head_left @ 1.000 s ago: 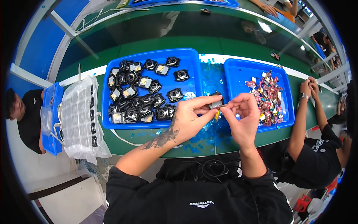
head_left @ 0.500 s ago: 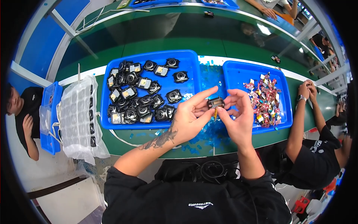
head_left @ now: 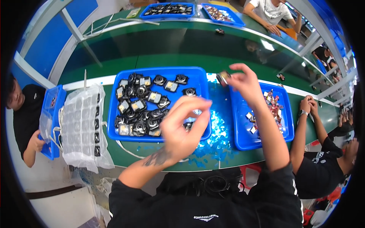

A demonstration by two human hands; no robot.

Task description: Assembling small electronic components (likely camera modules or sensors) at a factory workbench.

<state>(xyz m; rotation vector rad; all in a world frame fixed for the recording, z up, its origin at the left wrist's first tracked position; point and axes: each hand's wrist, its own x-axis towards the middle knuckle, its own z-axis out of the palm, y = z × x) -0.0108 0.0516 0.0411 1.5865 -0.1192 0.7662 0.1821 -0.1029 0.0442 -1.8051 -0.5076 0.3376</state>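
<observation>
My right hand [head_left: 245, 83] is raised above the gap between two blue trays. Its fingertips pinch a small dark watch case [head_left: 223, 78] by its side. Over the near right corner of the left tray [head_left: 159, 71] is my left hand [head_left: 183, 127], blurred by motion. Its fingers and thumb curve toward one another, and whether anything is between them is not clear. Many black watch cases [head_left: 141, 91] lie in that tray, some showing round backs and others pale rectangular faces. The right tray [head_left: 237, 129] contains a heap of small red, white and gold parts [head_left: 274, 110].
Blue film scraps [head_left: 218, 133] litter the green bench between the trays. A clear plastic blister tray [head_left: 80, 125] with black pieces along one side stands at left. Co-workers sit left, right [head_left: 323, 163] and across. More filled trays [head_left: 167, 10] stand at the far side.
My hands, together on the watch case before, have separated. The right carried it up and away; the left moved down and left. The view has shifted, so the trays appear lower.
</observation>
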